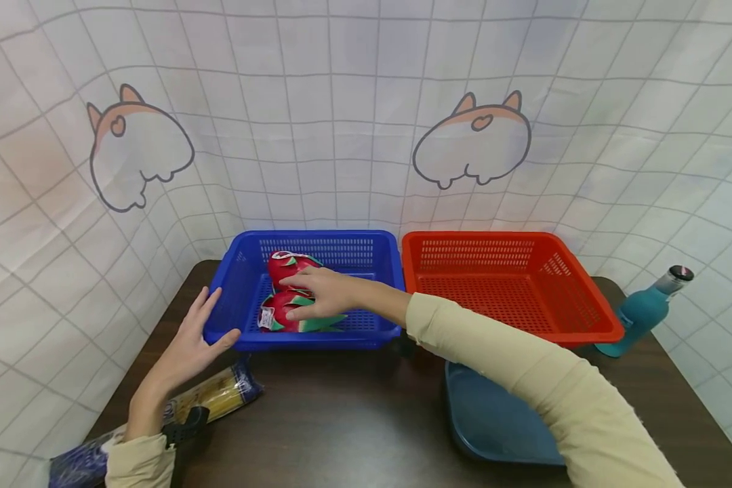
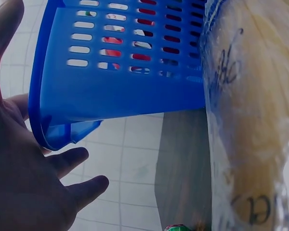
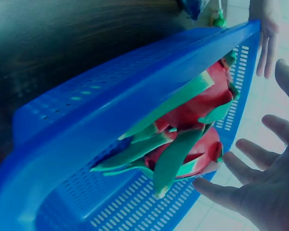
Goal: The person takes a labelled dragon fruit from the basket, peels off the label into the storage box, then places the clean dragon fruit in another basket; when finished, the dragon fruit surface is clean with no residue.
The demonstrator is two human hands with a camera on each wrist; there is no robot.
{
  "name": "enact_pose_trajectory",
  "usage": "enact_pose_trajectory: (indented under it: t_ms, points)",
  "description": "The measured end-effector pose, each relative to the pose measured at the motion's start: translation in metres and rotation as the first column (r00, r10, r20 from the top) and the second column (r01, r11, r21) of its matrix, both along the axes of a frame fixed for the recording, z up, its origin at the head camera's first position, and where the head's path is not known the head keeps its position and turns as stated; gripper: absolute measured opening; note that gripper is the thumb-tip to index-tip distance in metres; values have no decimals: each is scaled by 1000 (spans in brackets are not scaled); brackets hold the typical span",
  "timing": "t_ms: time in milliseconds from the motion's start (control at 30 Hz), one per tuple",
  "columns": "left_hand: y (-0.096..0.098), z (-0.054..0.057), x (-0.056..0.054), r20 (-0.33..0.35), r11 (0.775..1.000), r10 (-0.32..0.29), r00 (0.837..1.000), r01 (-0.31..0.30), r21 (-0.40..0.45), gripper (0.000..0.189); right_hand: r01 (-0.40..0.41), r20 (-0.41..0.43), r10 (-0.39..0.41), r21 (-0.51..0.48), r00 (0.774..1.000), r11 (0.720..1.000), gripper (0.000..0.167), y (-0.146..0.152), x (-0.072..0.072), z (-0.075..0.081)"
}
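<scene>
Two red dragon fruits with green leaf tips lie in the left part of the blue basket point(image 1: 366, 322): one at the back point(image 1: 283, 268), the other, with a white tag, in front point(image 1: 280, 313). Over them my right hand point(image 1: 326, 293) reaches in from the right, fingers spread and straight. In the right wrist view the dragon fruits point(image 3: 195, 113) lie beside that hand, whose palm holds nothing. At the basket's left front corner is my left hand point(image 1: 186, 349), its fingers extended along the rim. The left wrist view shows those fingers point(image 2: 70, 161) straight beside the blue rim.
A red basket point(image 1: 482, 291) stands right of the blue one, with a teal bottle point(image 1: 643, 312) by its right side. In front sits a dark blue tray point(image 1: 500, 420), partly under my right sleeve. A clear pack of yellow noodles point(image 1: 219, 396) lies near my left wrist.
</scene>
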State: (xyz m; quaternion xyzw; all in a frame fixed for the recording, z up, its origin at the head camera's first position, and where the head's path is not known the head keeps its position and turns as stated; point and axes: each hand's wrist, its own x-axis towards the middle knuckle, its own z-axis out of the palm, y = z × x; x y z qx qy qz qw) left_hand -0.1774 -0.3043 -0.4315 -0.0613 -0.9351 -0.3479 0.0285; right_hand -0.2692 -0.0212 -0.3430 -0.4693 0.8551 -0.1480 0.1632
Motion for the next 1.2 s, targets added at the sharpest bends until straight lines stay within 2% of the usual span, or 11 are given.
enact_pose_trajectory:
  t_ms: [167,500,1200]
  points:
    - [0,-1,-2,19,1000,9,1000,-8,-18,92,-17,-13,17,12,1000,1000,69,-12,-6,-3]
    - [-3,-4,-3,38,999,23,999,-22,-25,97,-3,10,2,106,1000,994,67,-26,-20,-17]
    - [-4,-7,-2,39,1000,27,999,-27,2,98,-60,30,56,121,998,991,54,-38,-35,-36]
